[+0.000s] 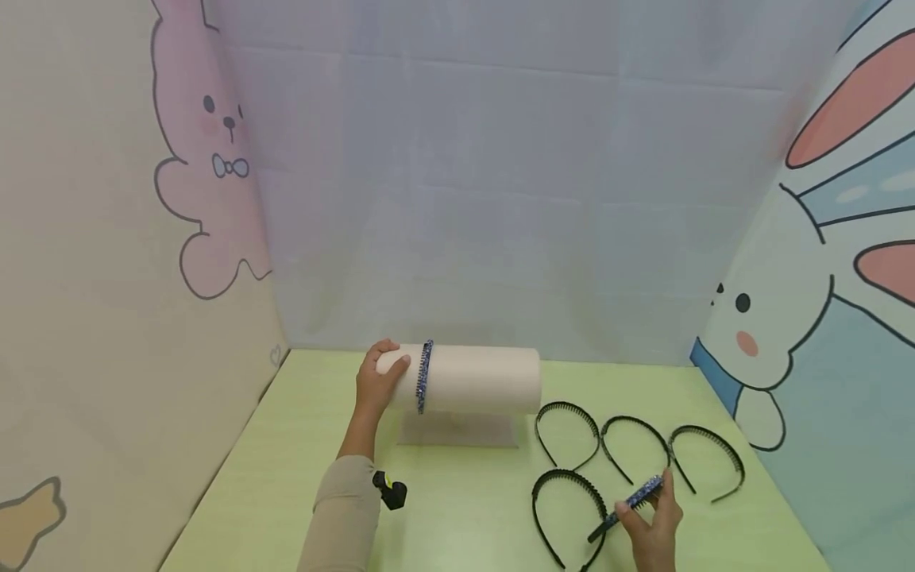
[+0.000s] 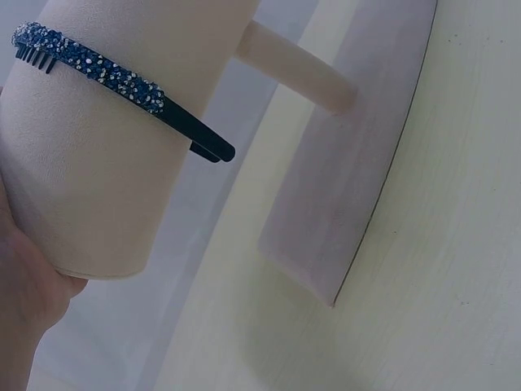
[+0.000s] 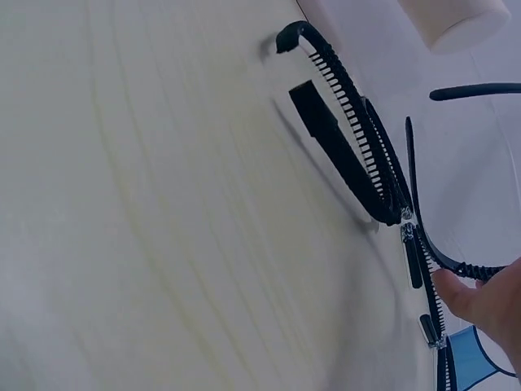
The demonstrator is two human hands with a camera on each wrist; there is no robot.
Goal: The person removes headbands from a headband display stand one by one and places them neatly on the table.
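A pale padded cylinder (image 1: 493, 380) lies level on a stand with a flat base (image 1: 457, 431). My left hand (image 1: 373, 388) grips its left end, thumb on the front and fingers over the top. Close to that hand, a blue glittery headband (image 1: 423, 380) sits around the cylinder; the left wrist view shows its stones and the bare black tips (image 2: 203, 134) below them. My right hand (image 1: 654, 531) pinches another blue glittery headband (image 1: 639, 496) between thumb and fingers, at the front right above the black headbands. In the right wrist view its slim dark arm (image 3: 413, 175) points away from the hand.
Several black toothed headbands lie on the pale green table (image 1: 250, 492) at the right, one headband (image 1: 568, 477) nearest the front. A cloth backdrop (image 1: 465, 199) closes off the back, and printed side panels with a pink animal (image 1: 200, 159) and a white rabbit (image 1: 775, 318) flank the table.
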